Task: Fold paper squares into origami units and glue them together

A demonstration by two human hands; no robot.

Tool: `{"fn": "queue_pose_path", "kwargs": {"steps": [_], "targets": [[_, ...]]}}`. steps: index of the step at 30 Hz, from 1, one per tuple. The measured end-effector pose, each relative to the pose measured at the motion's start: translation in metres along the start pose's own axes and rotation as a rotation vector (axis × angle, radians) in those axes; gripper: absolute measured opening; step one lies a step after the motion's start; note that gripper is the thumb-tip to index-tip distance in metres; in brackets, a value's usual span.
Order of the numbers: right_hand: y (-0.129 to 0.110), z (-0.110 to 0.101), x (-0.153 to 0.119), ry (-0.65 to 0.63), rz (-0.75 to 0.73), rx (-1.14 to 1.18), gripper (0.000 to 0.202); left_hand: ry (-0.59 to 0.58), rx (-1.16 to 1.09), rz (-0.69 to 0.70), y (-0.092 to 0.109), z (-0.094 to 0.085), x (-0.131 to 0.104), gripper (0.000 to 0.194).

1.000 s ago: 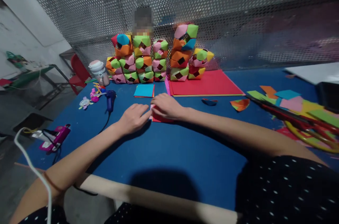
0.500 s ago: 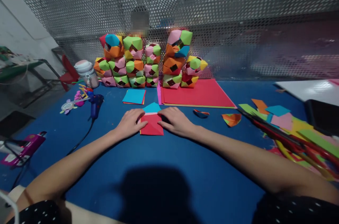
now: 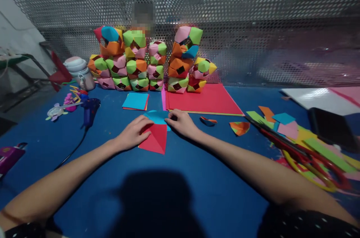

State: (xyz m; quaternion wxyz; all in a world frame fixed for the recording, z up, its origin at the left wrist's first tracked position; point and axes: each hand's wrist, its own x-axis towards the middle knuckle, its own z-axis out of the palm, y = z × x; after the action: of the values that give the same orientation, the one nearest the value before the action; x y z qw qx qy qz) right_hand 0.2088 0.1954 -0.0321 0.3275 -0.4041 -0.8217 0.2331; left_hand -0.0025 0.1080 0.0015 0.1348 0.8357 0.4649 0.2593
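From the head view, I see the red paper (image 3: 157, 141) lying askew in the middle of the table (image 3: 222, 181), just to the right of the left hand (image 3: 134, 133), which holds its left side between thumb and fingers and is the nearer. The blue paper (image 3: 156, 117) sits against its far side, running roughly along the table's far edge, with the right hand (image 3: 182, 122) narrow and touching its right end, though I can't tell whether it is pinched. Bare table stretches toward the near edge; the paper stack (image 3: 135, 100) stands beyond.
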Motion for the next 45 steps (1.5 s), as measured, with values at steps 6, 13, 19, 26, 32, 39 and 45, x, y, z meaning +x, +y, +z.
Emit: {"fn": "queue_pose_path", "kwargs": {"steps": [6, 13, 19, 26, 32, 39, 45], "targets": [[0.005, -0.001, -0.003, 0.059, 0.080, 0.253, 0.017, 0.282, -0.032, -0.318, -0.020, -0.003, 0.005, 0.028], [0.001, -0.008, -0.007, 0.143, 0.121, 0.359, 0.019, 0.427, -0.054, -0.481, -0.052, -0.018, 0.010, 0.029], [-0.004, -0.016, -0.009, 0.290, 0.093, 0.357, 0.018, 0.524, -0.070, -0.515, -0.060, -0.015, 0.009, 0.024], [-0.009, -0.018, -0.016, 0.384, 0.198, 0.554, 0.026, 0.691, -0.063, -0.429, -0.037, -0.018, 0.009, 0.023], [-0.022, -0.016, -0.025, 0.212, 0.185, 0.554, 0.026, 0.364, -0.748, -0.453, 0.023, 0.001, 0.007, 0.026], [-0.025, -0.010, -0.030, 0.059, 0.033, 0.415, 0.018, 0.336, -0.937, -0.639, 0.034, 0.018, 0.008, 0.017], [-0.023, -0.007, -0.033, 0.017, -0.410, 0.232, 0.014, 0.323, -1.257, -0.703, 0.031, 0.022, 0.008, 0.009]]}}
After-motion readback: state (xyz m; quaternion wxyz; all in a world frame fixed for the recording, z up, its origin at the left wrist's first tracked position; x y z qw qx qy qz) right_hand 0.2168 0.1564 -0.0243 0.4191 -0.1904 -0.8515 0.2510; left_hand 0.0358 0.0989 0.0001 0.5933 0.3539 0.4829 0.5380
